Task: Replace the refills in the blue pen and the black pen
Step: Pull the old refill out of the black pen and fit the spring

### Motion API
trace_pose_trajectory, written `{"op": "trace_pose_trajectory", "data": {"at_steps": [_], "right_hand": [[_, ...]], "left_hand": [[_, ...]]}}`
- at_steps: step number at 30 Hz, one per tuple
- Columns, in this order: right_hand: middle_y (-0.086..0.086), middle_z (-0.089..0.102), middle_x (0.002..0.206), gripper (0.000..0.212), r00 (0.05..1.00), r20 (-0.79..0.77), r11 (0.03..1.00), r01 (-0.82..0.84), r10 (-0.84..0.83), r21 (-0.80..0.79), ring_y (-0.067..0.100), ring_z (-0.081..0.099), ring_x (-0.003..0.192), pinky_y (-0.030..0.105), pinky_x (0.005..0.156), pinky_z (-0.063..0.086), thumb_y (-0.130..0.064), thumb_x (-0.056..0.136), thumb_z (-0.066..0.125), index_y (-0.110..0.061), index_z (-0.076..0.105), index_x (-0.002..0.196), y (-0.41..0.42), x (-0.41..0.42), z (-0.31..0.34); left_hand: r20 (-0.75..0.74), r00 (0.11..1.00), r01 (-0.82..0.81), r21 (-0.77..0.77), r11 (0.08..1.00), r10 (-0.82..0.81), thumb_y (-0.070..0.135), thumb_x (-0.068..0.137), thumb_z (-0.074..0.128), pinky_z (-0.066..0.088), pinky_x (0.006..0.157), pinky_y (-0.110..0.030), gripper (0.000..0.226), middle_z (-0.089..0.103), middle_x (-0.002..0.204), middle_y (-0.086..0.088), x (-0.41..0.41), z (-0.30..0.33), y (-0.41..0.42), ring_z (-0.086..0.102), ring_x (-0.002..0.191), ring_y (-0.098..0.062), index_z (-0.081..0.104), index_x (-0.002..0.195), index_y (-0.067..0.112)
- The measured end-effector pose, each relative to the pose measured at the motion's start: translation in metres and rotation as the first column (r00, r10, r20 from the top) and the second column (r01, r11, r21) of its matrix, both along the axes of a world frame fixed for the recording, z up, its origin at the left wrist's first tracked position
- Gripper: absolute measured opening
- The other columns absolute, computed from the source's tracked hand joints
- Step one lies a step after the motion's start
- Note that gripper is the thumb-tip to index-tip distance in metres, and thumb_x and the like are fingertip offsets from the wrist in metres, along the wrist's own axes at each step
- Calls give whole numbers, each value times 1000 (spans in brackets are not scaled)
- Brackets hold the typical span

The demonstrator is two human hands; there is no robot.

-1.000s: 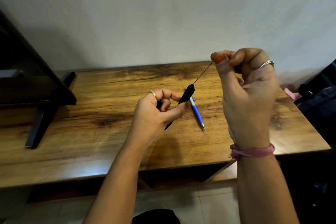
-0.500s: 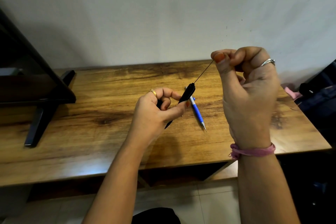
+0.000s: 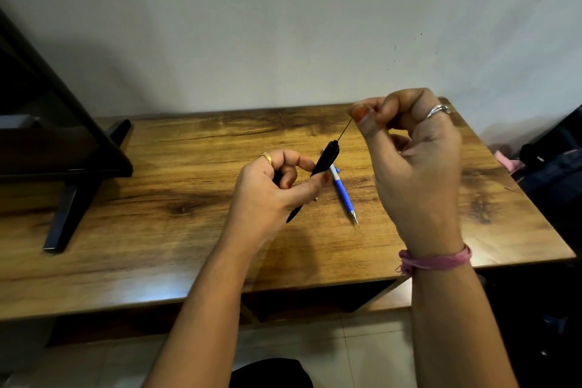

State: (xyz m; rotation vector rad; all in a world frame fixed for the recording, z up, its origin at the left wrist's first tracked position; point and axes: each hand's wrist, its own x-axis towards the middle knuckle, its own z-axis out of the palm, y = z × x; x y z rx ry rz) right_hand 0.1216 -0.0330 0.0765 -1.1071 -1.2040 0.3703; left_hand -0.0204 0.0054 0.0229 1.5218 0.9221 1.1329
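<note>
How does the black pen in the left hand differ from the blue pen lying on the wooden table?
The black pen is gripped by the left hand and tilted up off the table; the blue pen lies flat on the wooden table, untouched. A thin dark refill, pinched by the right hand, sticks out of the black pen's upper end; the blue pen shows only its metal tip. Both are slim pens.
</note>
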Motion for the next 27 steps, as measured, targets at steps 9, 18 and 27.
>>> {"op": "trace_pose_trajectory", "data": {"at_steps": [9, 18, 27], "right_hand": [[-9, 71, 90, 28, 991, 115, 988, -45, 63, -150, 2, 68, 91, 11, 61, 44, -8, 90, 62, -32, 49, 83, 3, 4, -10], [-9, 74, 90, 24, 995, 32, 942, -83, 98, -324, -2, 68, 89, 18, 73, 53, -4, 91, 59, -28, 56, 89, 4, 15, -18], [-7, 74, 85, 14, 964, -57, 804, -248, 259, -541, 2, 70, 79, 14, 65, 52, -13, 84, 71, -24, 68, 93, 8, 9, -33]], "left_hand": [[14, 1000, -16, -72, 997, 17, 18, 74, 80, 41, 46, -11, 16, 32, 49, 15, 3, -4, 5, 33, 39, 2, 65, 75, 23], [83, 995, -34, -154, 987, 47, 15, 74, 80, 46, 47, -10, 15, 35, 49, 14, 2, -4, 8, 43, 38, 2, 67, 80, 15], [65, 980, -163, -266, 950, 187, 28, 71, 82, 47, 52, -17, 19, 54, 69, -4, -2, -3, 12, 49, 62, -13, 70, 83, 19]]}}
